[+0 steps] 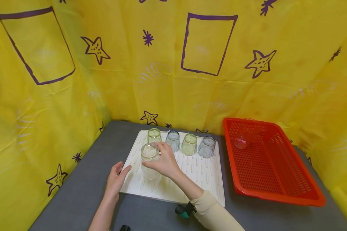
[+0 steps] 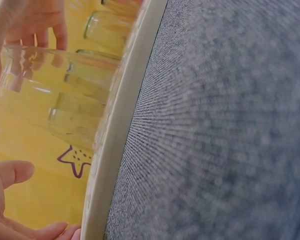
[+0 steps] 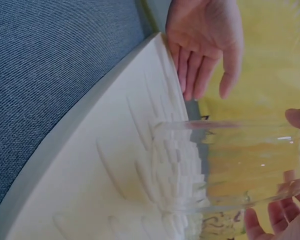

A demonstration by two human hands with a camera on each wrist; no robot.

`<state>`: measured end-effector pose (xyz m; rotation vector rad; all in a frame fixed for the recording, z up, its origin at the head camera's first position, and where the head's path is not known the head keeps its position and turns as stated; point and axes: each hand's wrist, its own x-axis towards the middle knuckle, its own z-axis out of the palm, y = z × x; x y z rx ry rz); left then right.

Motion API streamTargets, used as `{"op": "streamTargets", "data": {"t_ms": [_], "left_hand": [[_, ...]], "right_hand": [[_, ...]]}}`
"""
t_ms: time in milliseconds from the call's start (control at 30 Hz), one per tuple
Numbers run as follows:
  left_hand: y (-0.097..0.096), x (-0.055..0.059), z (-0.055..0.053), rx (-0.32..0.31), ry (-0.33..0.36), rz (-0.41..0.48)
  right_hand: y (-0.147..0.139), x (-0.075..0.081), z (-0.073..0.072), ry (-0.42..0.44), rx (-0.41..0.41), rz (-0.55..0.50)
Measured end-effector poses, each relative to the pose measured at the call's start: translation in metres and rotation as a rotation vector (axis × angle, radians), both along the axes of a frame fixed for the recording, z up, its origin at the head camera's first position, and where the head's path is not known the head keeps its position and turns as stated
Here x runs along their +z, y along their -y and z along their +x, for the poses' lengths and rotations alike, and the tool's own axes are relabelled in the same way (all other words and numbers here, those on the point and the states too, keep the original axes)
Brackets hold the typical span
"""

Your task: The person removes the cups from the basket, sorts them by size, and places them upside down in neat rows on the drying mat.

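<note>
A tall clear drinking glass (image 1: 150, 171) stands at the left part of a white ribbed drying mat (image 1: 191, 186). My right hand (image 1: 165, 162) grips it near its upper end, thumb in front and fingers behind. In the right wrist view the glass (image 3: 240, 165) meets or nearly meets the mat; I cannot tell which. My left hand (image 1: 115, 179) is at the mat's left edge, fingers relaxed, holding nothing. Along the mat's back edge several small tinted glasses stand upside down: green (image 1: 154, 136), blue (image 1: 173, 142), green (image 1: 189, 146) and blue-grey (image 1: 206, 148).
To the right is a red plastic basket (image 1: 237, 179) with a clear glass (image 1: 241, 142) at its far left corner. A yellow patterned cloth (image 1: 127, 86) hangs behind the grey table (image 1: 84, 186). A small dark object (image 1: 182, 211) shows by the right sleeve.
</note>
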<state>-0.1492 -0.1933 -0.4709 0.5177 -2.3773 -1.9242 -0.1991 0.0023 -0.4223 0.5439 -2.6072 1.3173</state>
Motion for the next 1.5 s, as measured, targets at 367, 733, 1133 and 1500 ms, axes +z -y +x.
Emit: {"op": "streamTargets", "data": {"t_ms": [367,733,1133,1500], "left_hand": [[0.002,-0.001,0.001,-0.014,0.013,-0.001],[0.002,-0.006,0.001,-0.009,-0.018,0.011],[0.006,-0.002,0.004,-0.035,0.007,0.017],[0.004,-0.003,0.003,-0.034,0.01,0.003]], "right_hand": [[-0.004,-0.006,0.0,0.064,0.014,-0.067],[-0.024,-0.011,0.009,0.13,0.027,-0.125],[-0.094,0.019,0.025,0.096,-0.03,-0.243],[-0.163,0.094,0.035,-0.035,-0.169,-0.432]]}}
